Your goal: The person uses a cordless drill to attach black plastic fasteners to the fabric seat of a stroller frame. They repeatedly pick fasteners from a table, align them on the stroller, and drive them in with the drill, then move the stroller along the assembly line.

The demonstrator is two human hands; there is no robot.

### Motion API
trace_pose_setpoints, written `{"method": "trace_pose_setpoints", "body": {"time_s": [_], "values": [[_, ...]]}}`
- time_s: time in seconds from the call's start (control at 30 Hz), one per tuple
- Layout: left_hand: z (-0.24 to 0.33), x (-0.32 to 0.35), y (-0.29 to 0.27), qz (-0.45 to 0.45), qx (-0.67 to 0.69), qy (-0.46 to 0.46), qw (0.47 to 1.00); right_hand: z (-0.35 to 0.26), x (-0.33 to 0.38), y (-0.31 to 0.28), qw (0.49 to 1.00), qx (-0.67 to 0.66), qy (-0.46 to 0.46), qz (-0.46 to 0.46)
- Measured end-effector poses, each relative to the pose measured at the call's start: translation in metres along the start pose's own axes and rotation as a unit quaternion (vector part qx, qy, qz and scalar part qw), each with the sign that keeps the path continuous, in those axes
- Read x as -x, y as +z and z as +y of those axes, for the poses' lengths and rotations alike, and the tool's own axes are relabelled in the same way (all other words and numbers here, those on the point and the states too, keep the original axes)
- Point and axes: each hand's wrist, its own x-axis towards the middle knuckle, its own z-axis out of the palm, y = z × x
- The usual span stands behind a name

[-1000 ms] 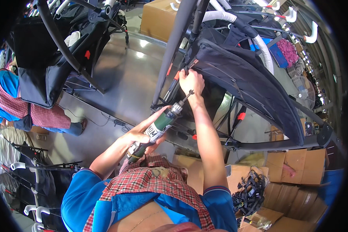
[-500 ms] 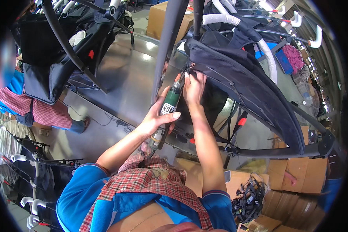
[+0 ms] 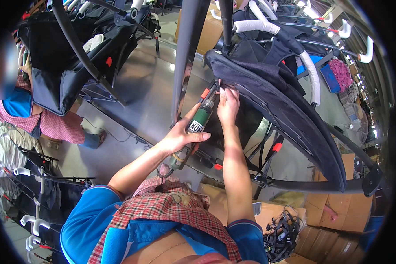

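My left hand (image 3: 180,137) is wrapped around a green and dark power screwdriver (image 3: 201,118), its cord trailing toward my apron. The tool's front end points away from me, at a dark joint beside the edge of a black stroller canopy (image 3: 281,108). Close to that end, my right hand (image 3: 228,105) has its fingers pinched together at the canopy's near-left corner. What those fingers hold is too small and hidden to make out. A thick dark frame tube (image 3: 188,53) of the stroller rises just left of the tool.
Another black stroller (image 3: 52,75) stands at left, beside a co-worker in a pink checked apron (image 3: 61,127). Cardboard boxes (image 3: 338,204) and a bundle of black straps (image 3: 283,231) lie at lower right. White-handled frames (image 3: 37,222) line the lower left.
The view has shifted slightly. The canopy's near corner has moved a little left and down, and the screwdriver has shifted slightly right. Both hands keep their grips.
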Motion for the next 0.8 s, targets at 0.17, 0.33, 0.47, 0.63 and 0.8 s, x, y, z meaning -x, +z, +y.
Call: {"method": "trace_pose_setpoints", "body": {"time_s": [0.17,0.33,0.47,0.63,0.8], "values": [[0.002,-0.002,0.002,0.006,0.014,-0.009,1.000,-0.001,0.001,-0.001,0.999,-0.035,0.034,-0.006],[0.002,-0.005,0.001,0.009,0.017,-0.019,1.000,0.007,0.002,0.000,1.000,-0.006,0.002,0.004],[0.003,-0.008,0.001,0.005,0.001,-0.015,1.000,0.008,0.003,0.001,1.000,-0.021,0.018,0.003],[-0.002,-0.013,0.003,0.020,-0.026,0.004,0.999,0.005,0.000,-0.001,0.998,-0.045,0.028,0.018],[-0.001,-0.012,0.005,0.028,-0.035,0.008,0.999,0.001,-0.001,-0.003,0.995,-0.007,0.101,-0.024]]}}
